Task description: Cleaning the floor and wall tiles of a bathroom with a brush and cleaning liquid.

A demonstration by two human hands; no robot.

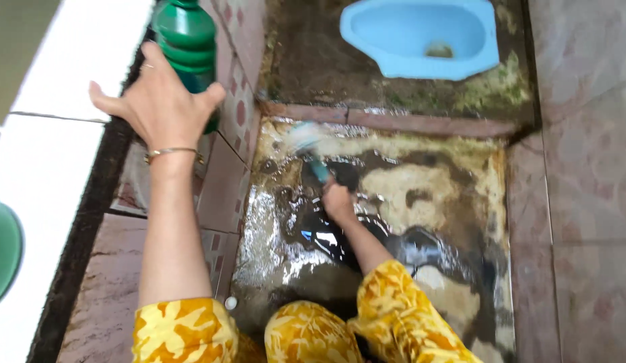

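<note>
- Left hand (161, 101) is raised at the upper left, fingers (208, 94) wrapped round a green plastic bottle (187, 37) which it holds against the tiled ledge (235, 114); a thin bangle (170, 152) circles the wrist.
- Right hand (338, 200) reaches down to the wet floor (420, 195), fingers shut round the teal handle of a scrub brush (309, 151).
- Brush head is blurred and pale, pressed to the floor just below the raised step (393, 121).
- Floor here is stained brown and cream, shiny with water and foam, darkest round the right hand.
- Beyond the step sits a blue squat toilet pan (420, 33), with green grime on the ground beside it.
- Both sleeves (400, 309) are yellow with an orange pattern; 1 knee in the same cloth shows between them at the bottom edge.
- White tiled wall top (50, 134) runs along the left, with part of a green round object (0, 249) at the far left edge.
- Pinkish patterned tiles (588, 202) cover the right side.
</note>
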